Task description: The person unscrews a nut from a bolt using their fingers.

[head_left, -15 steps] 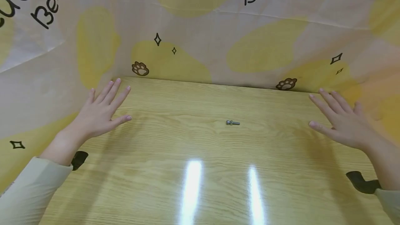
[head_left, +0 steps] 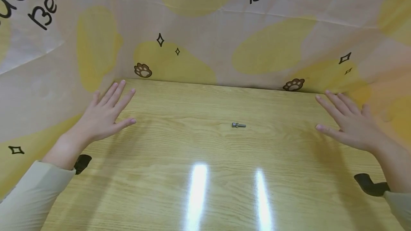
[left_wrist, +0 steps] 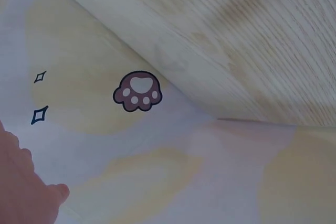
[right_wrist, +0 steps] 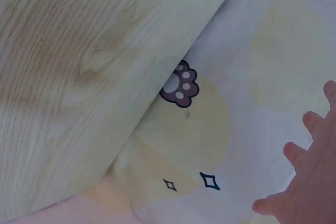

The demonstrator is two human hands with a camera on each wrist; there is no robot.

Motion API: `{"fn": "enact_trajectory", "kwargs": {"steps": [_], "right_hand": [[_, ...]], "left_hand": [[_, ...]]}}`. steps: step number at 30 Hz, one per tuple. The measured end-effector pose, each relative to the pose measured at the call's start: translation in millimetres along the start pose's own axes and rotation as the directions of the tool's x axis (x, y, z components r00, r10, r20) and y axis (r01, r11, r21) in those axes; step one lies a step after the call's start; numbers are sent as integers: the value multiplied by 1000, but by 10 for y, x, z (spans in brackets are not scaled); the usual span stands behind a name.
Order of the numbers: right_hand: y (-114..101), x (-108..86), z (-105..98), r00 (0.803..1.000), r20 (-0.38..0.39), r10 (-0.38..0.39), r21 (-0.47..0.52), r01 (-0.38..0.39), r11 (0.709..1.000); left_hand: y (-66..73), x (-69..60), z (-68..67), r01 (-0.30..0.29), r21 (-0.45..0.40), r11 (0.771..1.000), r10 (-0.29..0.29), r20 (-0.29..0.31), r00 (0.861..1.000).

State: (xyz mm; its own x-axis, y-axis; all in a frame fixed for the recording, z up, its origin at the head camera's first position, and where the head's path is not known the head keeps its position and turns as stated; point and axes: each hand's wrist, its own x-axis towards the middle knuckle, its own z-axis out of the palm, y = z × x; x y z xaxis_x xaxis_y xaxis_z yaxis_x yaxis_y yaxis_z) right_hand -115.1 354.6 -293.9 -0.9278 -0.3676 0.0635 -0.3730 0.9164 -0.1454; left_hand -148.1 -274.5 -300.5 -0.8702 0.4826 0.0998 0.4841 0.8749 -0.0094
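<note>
Hardly changed from half a second ago: holding left hand (head_left: pixel 103 117) and right hand (head_left: pixel 354 126) spread, empty, near the far corners of the worktop (head_left: pixel 179 138) — leaving the bolt (head_left: pixel 239 125) untouched, well in from the far edge.

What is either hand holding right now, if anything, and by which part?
Nothing is held: the left hand and right hand are open, and the bolt lies on the table between them.
</note>
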Motion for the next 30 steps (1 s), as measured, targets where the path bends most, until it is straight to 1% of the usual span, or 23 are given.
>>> {"fn": "enact_trajectory", "kwargs": {"steps": [4, 7, 9, 12, 15, 17, 19, 22, 24, 26, 30], "right_hand": [[-3, 45, 16, 998, -39, -56, 43, 58, 997], [-8, 83, 44, 991, -77, -114, 34, 117, 993], [-17, 100, 61, 985, -98, -144, 42, 149, 988], [-42, 123, 83, 980, -122, -158, 57, 166, 984], [-65, 147, 116, 978, -134, -157, 85, 170, 982], [-87, 166, 147, 980, -132, -152, 108, 166, 980], [-110, 185, 180, 981, -129, -147, 136, 164, 977], [-158, 219, 228, 981, -132, -141, 166, 163, 973], [-195, 248, 255, 981, -140, -138, 176, 161, 971], [-239, 278, 279, 982, -140, -129, 194, 155, 969], [-314, 343, 331, 987, -128, -99, 228, 126, 965]], "left_hand": [[18, 37, 20, -30, -50, 998, 29, -24, 999], [34, 57, 51, -39, -85, 996, 37, -25, 999], [45, 64, 74, -50, -96, 994, 46, -39, 998], [65, 85, 118, -87, -122, 989, 76, -95, 993], [105, 131, 162, -119, -180, 977, 92, -152, 984], [145, 172, 191, -126, -238, 963, 87, -166, 982], [193, 219, 224, -113, -313, 943, 65, -160, 985], [270, 289, 283, -92, -422, 902, 35, -142, 989], [326, 336, 318, -85, -475, 876, 22, -137, 990], [386, 384, 348, -84, -516, 852, 15, -136, 991], [515, 477, 398, -83, -573, 815, 15, -122, 992]]}}
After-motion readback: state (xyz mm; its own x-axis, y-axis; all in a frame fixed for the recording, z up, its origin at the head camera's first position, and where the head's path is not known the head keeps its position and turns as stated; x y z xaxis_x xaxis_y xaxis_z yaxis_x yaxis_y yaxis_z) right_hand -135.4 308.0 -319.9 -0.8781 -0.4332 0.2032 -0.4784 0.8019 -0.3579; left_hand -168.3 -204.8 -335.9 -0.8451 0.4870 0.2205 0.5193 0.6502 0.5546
